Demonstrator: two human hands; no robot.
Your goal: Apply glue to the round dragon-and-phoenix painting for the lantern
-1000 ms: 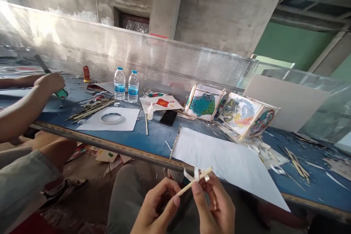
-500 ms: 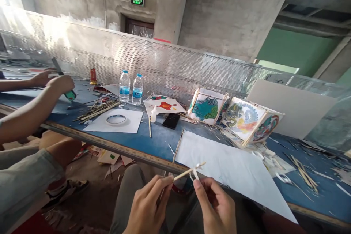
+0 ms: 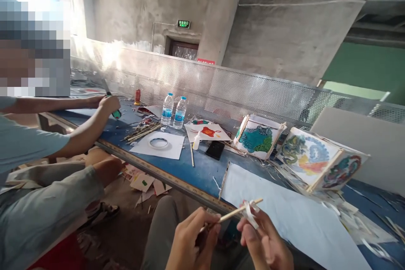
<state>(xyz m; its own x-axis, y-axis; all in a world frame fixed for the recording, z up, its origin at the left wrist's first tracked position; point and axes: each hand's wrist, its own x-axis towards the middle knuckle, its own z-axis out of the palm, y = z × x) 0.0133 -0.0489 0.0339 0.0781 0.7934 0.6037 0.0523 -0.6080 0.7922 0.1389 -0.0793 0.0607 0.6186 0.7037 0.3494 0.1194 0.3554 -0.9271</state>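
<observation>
My left hand (image 3: 196,238) pinches a thin bamboo stick (image 3: 232,214), which points up and to the right above my lap. Around the stick near its far end is a white paper strip (image 3: 252,218). My right hand (image 3: 268,240) holds that strip, its fingers curled close to the stick. A large white sheet (image 3: 268,206) lies just beyond both hands, hanging over the table's front edge. A dark thin strip (image 3: 224,180) runs along the sheet's left edge.
Two painted lantern frames (image 3: 257,138) (image 3: 310,158) stand at the right rear. A phone (image 3: 215,150), a glue bottle (image 3: 196,141), water bottles (image 3: 167,109) and a tape roll (image 3: 158,142) are on the blue table. At left, a co-worker's hand (image 3: 110,104) holds a green-handled knife (image 3: 116,114).
The camera has turned left, so the scene sits further right and a co-worker's upper body shows. My right-hand fingers have come up around the strip, nearer the stick.
</observation>
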